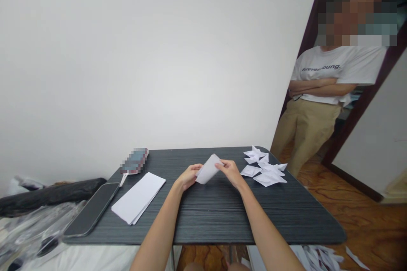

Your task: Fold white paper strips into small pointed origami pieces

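- Holds the paper (208,170), tilted, just above the bench (210,224), between left hand (189,178) and right hand (232,173).
- Grips its left edge in the left fingers, closed on it; cannot tell how much reaches behind.
- Pinches its upper right edge in the right fingers, thumb over the near face.
- Shows folded pieces (270,177) right of the paper, sheets (139,197) and phone (91,210) left.
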`<state>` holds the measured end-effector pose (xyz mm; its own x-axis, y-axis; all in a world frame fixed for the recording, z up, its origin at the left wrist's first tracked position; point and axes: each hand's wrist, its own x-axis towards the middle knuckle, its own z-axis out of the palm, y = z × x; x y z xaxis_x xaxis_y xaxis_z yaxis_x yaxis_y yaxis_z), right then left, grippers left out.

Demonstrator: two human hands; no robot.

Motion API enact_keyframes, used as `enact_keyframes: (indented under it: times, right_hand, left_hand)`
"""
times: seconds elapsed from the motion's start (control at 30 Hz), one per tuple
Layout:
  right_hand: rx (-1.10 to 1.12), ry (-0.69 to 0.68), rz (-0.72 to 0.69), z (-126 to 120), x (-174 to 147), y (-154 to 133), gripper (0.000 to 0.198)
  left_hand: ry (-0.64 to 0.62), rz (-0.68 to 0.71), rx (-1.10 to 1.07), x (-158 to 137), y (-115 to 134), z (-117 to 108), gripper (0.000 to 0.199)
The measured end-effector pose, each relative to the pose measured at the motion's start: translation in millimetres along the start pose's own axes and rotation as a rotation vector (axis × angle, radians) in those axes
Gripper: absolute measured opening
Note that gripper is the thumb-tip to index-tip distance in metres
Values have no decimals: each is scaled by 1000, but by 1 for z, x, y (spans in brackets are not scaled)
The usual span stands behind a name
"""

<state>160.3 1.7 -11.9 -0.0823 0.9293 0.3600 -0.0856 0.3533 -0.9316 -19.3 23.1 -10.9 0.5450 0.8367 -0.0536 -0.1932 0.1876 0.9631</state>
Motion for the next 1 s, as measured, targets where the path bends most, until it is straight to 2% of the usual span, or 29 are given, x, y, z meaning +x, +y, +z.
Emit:
enact_keyframes:
  times: [0.17,0.3,0.5,0.77,1.0]
  right_hand:
    - [-44,-83,45,2,-2,-4,29]
    - [-87,-149,23,8,-5,-11,26]
    - [-240,-42,-69,15,-5,-19,34]
    - [-385,-70,-146,20,-7,-24,36]
    - [-433,68,-187,24,-6,-19,26]
  left_hand:
    - [155,269,216,-4,13,12,36]
    - [186,395,349,-6,19,22,37]
    - [185,452,397,-7,17,31,30]
    - [221,474,427,-10,20,30,27]
    - [328,485,412,-8,19,30,24]
